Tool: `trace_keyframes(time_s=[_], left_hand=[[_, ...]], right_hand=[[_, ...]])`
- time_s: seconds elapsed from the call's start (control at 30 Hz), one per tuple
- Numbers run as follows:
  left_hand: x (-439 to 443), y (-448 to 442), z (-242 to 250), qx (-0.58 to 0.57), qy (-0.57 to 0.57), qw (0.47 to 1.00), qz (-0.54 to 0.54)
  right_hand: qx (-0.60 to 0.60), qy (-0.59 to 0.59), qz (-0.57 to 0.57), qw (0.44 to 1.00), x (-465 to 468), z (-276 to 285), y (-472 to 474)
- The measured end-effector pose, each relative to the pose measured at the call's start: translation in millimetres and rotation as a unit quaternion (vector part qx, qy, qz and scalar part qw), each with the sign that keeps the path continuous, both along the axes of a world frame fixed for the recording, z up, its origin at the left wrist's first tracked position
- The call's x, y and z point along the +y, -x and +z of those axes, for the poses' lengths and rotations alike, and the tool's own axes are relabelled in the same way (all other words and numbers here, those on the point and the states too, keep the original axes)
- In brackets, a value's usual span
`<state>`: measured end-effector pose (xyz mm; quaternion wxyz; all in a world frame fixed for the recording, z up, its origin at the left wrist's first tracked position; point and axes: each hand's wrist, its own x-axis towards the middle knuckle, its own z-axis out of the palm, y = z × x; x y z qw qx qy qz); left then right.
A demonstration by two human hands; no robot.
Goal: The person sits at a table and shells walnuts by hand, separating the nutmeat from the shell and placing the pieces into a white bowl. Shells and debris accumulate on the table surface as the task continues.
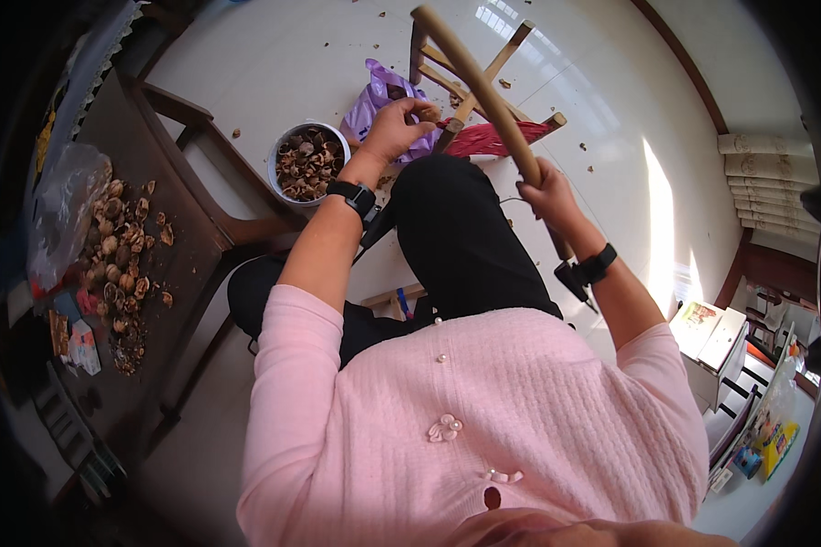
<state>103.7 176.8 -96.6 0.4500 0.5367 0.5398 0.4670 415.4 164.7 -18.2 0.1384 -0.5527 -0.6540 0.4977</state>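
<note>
My left hand (398,130) pinches a brown walnut (429,113) between thumb and fingers, in front of my knee. It is held close to a wooden-framed stool (494,72) with red cord (489,139) woven on it. My right hand (554,195) grips a long, thick wooden stick (482,85), which slants up and leftward over the stool. A purple plastic bag (359,116) lies just beyond my left hand, partly hidden by it. Left of that wrist stands a white bucket (272,171) filled with cracked walnut shells (308,164).
At left, a dark wooden table (185,273) bears a pile of walnuts and shells (120,256) and a clear plastic bag (65,212). A wooden chair (246,225) stands between table and bucket. Shell bits dot the pale tiled floor (602,116). A white cabinet (715,335) is at right.
</note>
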Motion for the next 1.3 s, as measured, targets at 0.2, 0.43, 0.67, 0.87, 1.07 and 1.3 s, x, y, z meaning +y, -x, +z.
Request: trace_keyframes(time_s=[0.2, 0.43, 0.67, 0.87, 1.07, 1.3], left_hand=[[23, -16, -27, 0.045, -0.012, 0.999, -0.016], [24, -38, -36, -0.127, 0.05, 0.991, 0.004], [20, -40, -34, -0.115, -0.006, 0.993, -0.014], [23, -45, -37, -0.057, 0.006, 0.998, 0.024], [20, -42, -32, -0.055, 0.009, 0.998, 0.002], [21, -45, -30, 0.029, 0.004, 0.999, 0.025]], right_hand=[[-0.046, -0.022, 0.043, 0.998, -17, -28, -14], [-0.067, 0.049, 0.03, 0.996, -13, -25, -12], [-0.004, -0.08, 0.057, 0.995, -8, -34, -17], [-0.035, -0.036, 0.082, 0.995, -8, -49, -17], [0.003, -0.059, 0.049, 0.997, 0, -45, -20], [-0.037, -0.079, 0.087, 0.992, 0, -45, -15]])
